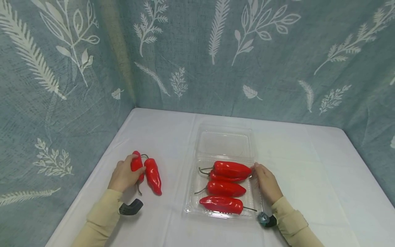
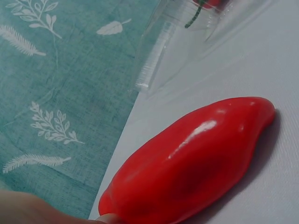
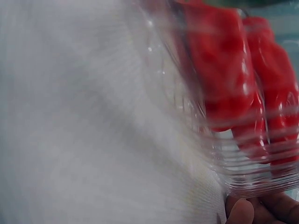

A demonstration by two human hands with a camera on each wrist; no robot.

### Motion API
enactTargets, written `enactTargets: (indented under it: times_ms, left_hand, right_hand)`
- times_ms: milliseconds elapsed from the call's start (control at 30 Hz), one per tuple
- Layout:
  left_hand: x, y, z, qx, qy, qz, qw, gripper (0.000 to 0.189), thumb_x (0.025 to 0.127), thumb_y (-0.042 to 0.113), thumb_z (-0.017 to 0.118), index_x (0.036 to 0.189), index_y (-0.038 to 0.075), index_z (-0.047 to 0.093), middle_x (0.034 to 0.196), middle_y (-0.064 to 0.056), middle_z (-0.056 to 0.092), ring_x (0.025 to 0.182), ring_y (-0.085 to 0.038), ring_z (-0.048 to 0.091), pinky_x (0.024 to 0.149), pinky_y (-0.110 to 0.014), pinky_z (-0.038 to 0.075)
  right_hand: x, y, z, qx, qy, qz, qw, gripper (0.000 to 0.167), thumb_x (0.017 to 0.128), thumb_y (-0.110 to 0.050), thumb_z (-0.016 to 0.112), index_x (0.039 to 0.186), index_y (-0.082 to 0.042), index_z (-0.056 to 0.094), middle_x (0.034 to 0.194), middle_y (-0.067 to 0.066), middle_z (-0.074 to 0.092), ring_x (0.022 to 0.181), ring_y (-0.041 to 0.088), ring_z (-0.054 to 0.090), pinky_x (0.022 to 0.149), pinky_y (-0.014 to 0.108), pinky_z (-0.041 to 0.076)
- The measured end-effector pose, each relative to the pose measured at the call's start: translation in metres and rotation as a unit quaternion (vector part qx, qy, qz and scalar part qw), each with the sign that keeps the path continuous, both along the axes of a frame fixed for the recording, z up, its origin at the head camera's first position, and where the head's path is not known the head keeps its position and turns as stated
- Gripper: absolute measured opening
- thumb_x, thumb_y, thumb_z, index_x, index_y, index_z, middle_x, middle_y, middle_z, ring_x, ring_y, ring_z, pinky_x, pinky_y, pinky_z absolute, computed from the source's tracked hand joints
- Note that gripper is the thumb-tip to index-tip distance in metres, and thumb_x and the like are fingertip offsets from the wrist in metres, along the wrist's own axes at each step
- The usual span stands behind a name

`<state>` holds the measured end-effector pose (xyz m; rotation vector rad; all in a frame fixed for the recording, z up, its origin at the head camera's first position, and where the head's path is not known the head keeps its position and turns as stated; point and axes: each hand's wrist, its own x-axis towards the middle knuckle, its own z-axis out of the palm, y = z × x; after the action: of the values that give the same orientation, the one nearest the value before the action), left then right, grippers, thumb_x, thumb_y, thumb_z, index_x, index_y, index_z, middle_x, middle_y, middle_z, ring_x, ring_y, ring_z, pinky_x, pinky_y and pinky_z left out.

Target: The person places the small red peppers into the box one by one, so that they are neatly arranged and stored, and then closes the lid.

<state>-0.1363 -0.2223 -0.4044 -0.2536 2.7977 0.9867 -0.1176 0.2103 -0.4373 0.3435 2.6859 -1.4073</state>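
My left hand holds a glossy red pepper between thumb and fingers, its stem pointing toward me. Just right of it a second red pepper lies on the table; in the left wrist view, a large red pepper fills the lower middle, with part of the hand at its left end. A clear plastic clamshell box lies open with several red peppers side by side in its base. My right hand grips the box's right edge near the hinge, fingertips against its ribbed wall.
The clear lid is folded back flat behind the base. A white cloth covers the table, and a blue-green leaf-print curtain hangs along its back and sides. Dark wrist devices sit beside both sleeves.
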Motion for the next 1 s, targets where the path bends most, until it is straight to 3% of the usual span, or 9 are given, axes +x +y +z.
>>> enactTargets:
  times_ms: [433,1000]
  left_hand:
    - [0.001,-0.003,0.001,0.008,0.015,-0.001,0.9998,0.065,0.087,0.013,0.064,0.142,-0.002,0.033,0.119,-0.032,0.043,0.105,-0.047,0.045,0.075,-0.049,0.055]
    - [0.006,0.004,0.018,0.002,0.053,-0.003,0.9986,0.062,0.090,0.016,0.061,0.144,0.001,0.033,0.126,-0.031,0.041,0.114,-0.047,0.043,0.084,-0.056,0.051]
  right_hand:
    - [0.001,0.000,0.003,-0.009,0.007,-0.001,0.9999,0.056,0.102,-0.050,0.027,0.108,-0.006,0.060,0.090,0.010,0.058,0.075,0.017,0.049,0.065,0.029,0.043]
    - [0.000,0.002,0.000,-0.004,0.024,0.008,0.9997,0.055,0.102,-0.048,0.027,0.102,-0.005,0.060,0.089,0.011,0.060,0.072,0.017,0.050,0.062,0.029,0.043]
